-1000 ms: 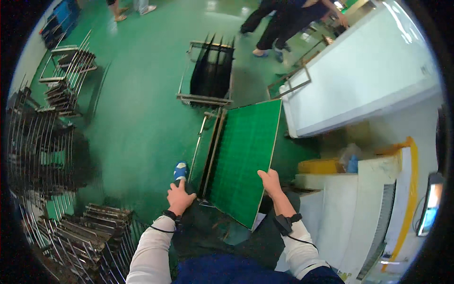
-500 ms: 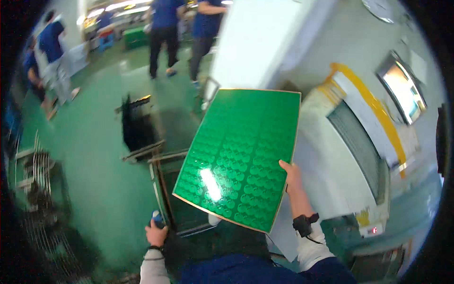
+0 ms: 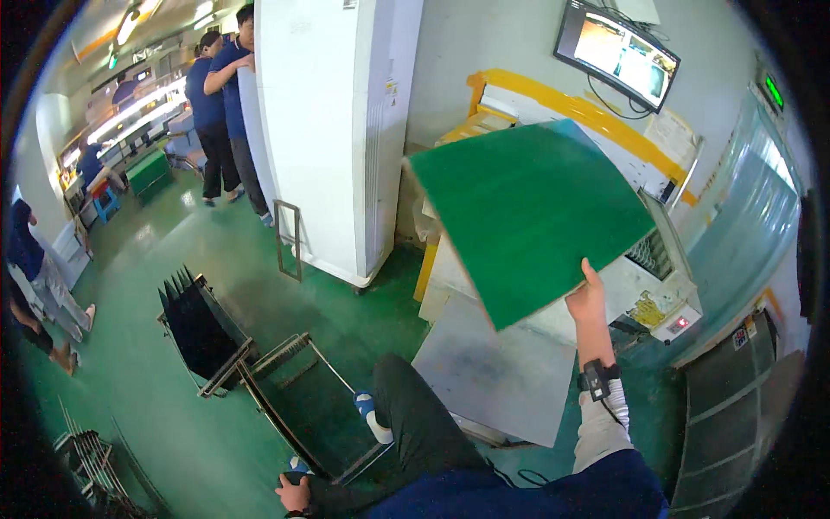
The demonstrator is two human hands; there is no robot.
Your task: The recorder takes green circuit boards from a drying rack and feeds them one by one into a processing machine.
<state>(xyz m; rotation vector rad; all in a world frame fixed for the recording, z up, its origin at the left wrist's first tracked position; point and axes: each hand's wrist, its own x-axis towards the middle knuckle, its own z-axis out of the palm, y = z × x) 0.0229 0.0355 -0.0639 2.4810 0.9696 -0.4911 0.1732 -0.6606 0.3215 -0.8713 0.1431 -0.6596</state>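
My right hand (image 3: 590,298) is closed on the near right edge of a large green circuit board panel (image 3: 527,208), its thumb lying on the top face. The board is held out tilted in the air, with no support under its far corners. Behind and below it stands a pale machine (image 3: 644,316) with a grey sloping plate (image 3: 501,372) at its front. Low at the left hangs my left hand (image 3: 294,493), fingers loosely bent, with nothing visible in it. It is beside my shoe and a black-sided metal rack frame (image 3: 285,424).
A tall white cabinet (image 3: 320,130) stands ahead. Left on the green floor is a rack of black boards (image 3: 203,329); another metal rack (image 3: 99,463) is at the lower left. A wall screen (image 3: 618,52) hangs above the machine. Several people are at the far left.
The view has swung right. The board has moved right over the machine and tilted; the round patterns on its face no longer show. My right hand still grips it.
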